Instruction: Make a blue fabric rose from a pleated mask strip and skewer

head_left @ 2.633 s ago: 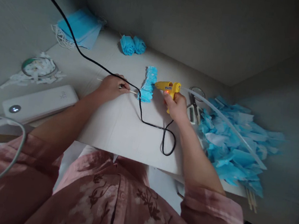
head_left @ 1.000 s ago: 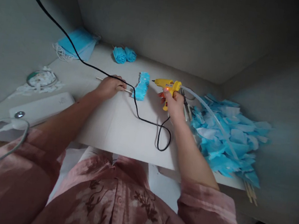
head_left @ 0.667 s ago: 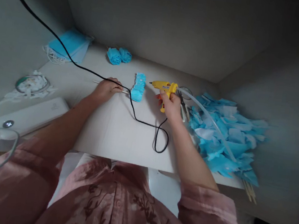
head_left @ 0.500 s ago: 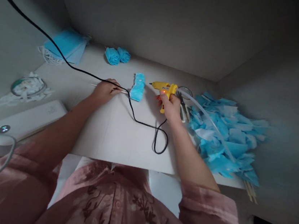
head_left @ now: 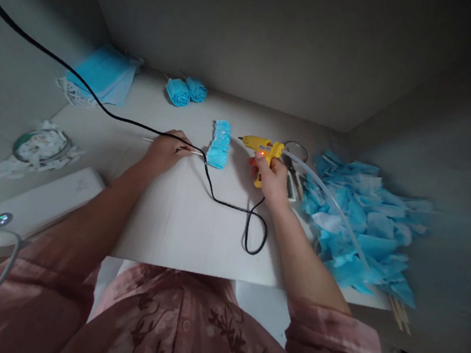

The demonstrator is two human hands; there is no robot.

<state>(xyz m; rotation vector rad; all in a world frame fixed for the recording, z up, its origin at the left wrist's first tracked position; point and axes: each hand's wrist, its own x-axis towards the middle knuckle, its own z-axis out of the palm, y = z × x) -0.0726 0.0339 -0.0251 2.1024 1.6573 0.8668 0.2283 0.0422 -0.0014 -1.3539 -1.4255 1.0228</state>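
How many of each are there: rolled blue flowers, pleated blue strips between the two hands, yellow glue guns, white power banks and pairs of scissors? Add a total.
Rolled blue flowers: 2
Pleated blue strip: 1
Yellow glue gun: 1
White power bank: 1
Scissors: 1 pair
Total: 6

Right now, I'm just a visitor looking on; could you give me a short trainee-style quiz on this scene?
1. What does the right hand hold?
2. True or false: the left hand grips a thin stick.
3. How many rolled blue flowers lie beyond the hands? A) one B) two C) three

Key:
1. A yellow glue gun.
2. True.
3. B.
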